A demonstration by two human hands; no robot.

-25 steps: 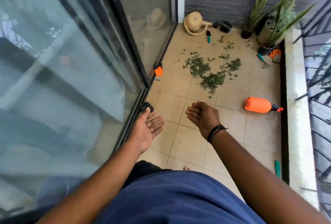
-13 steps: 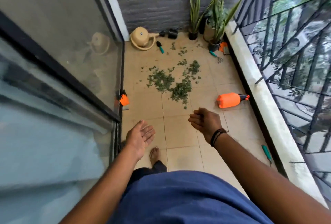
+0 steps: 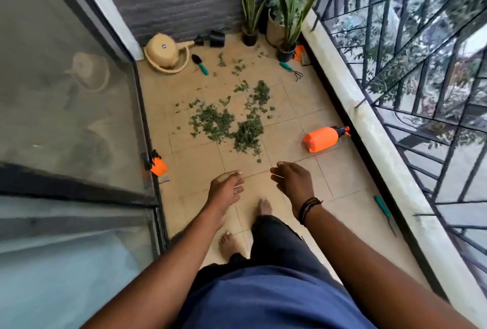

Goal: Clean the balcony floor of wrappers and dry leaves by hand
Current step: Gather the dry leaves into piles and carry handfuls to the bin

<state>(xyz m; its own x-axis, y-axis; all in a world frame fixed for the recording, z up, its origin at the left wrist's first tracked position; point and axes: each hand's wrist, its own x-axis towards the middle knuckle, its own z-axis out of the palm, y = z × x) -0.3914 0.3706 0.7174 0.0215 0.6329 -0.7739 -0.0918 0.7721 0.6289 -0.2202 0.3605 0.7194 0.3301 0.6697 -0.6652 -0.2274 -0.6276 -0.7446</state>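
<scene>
Both hands hang over the glossy beige floor tiles (image 3: 340,170), holding nothing: the left hand (image 3: 225,189) has its grip loosely spread, and the right hand (image 3: 292,183), a braided black band at its wrist, has fingers slackly curled. The dry leaves (image 3: 232,126), small crumpled green flakes, lie scattered and heaped well ahead of the hands, beside a smooth orange plastic spray bottle (image 3: 322,139) lying on its side.
</scene>
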